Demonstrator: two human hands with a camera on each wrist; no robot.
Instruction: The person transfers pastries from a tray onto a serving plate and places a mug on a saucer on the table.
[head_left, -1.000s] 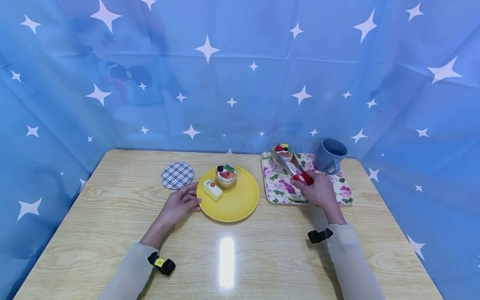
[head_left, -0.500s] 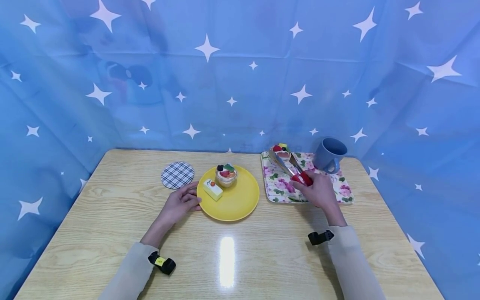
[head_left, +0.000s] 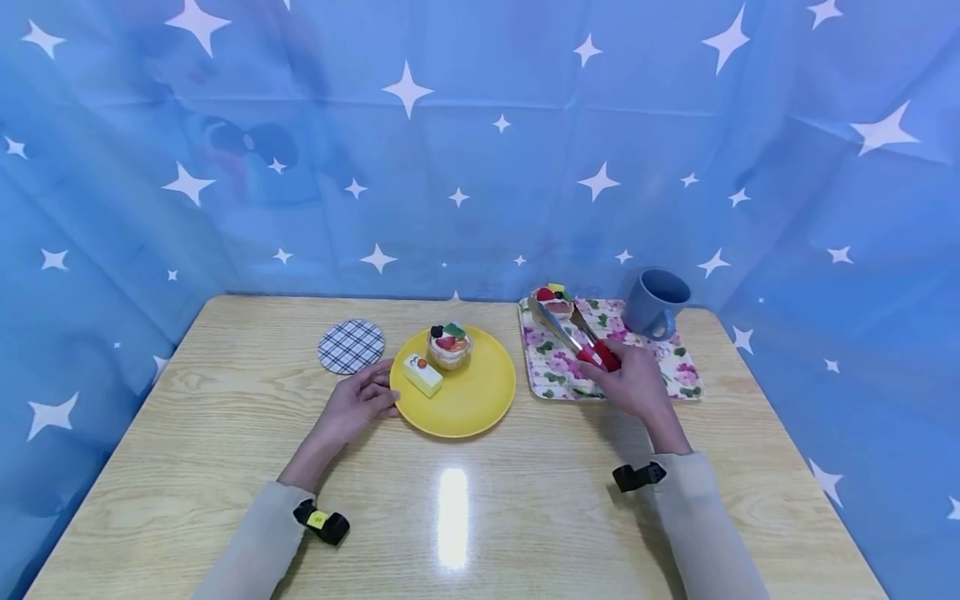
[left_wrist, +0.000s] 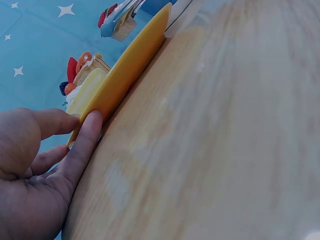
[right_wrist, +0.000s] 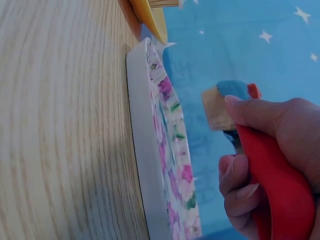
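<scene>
My left hand (head_left: 360, 400) pinches the left rim of a yellow plate (head_left: 476, 404); the left wrist view shows the rim between finger and thumb. On the plate are a small rectangular cake slice (head_left: 422, 377) and a fruit-topped dessert cup (head_left: 449, 348). My right hand (head_left: 633, 379) grips red-handled metal tongs (head_left: 555, 325). Between the tongs' tips is a second fruit dessert (head_left: 553, 304), over the back left corner of a floral tray (head_left: 558, 371). In the right wrist view this dessert (right_wrist: 216, 107) stands raised off the tray.
A blue-grey mug (head_left: 656, 304) stands at the tray's back right. A round checked coaster (head_left: 351, 347) lies left of the plate. Behind the wooden table (head_left: 525, 508) hangs a blue star-patterned curtain (head_left: 480, 150).
The tongs' tips and the dessert between them have shifted slightly left over the tray. My left hand keeps its hold on the plate. The head view has tilted a little.
</scene>
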